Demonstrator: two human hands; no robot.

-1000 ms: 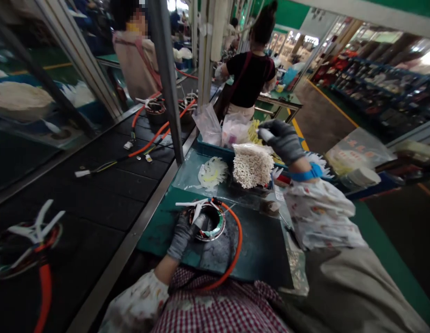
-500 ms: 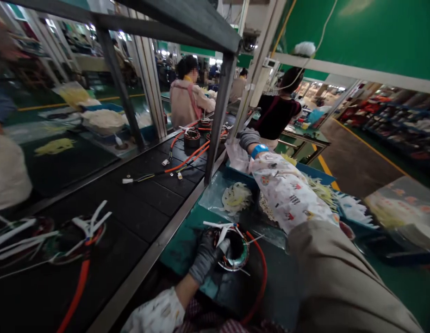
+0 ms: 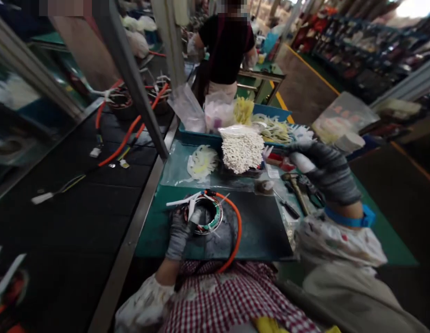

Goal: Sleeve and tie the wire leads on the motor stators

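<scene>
My left hand (image 3: pixel 179 231), in a grey glove, grips the rim of a round wound coil (image 3: pixel 208 215) that lies on the dark mat (image 3: pixel 259 231). An orange cable (image 3: pixel 235 231) loops from the coil toward me. My right hand (image 3: pixel 326 171), also gloved, is raised over the right side of the bench and closed round a small white cylinder (image 3: pixel 301 162). A heap of small white parts in a clear bag (image 3: pixel 241 150) sits just behind the mat.
A blue tray (image 3: pixel 270 113) with yellow and white pieces and plastic bags stands at the back. Tools (image 3: pixel 296 189) lie right of the mat. A black conveyor (image 3: pixel 79 194) with cabled coils runs on the left. A person in black (image 3: pixel 225 41) works ahead.
My right hand has come back from reaching far forward and now sits lower right with a white cylinder in it. The view has dropped down toward the bench. My left hand stays on the coil.
</scene>
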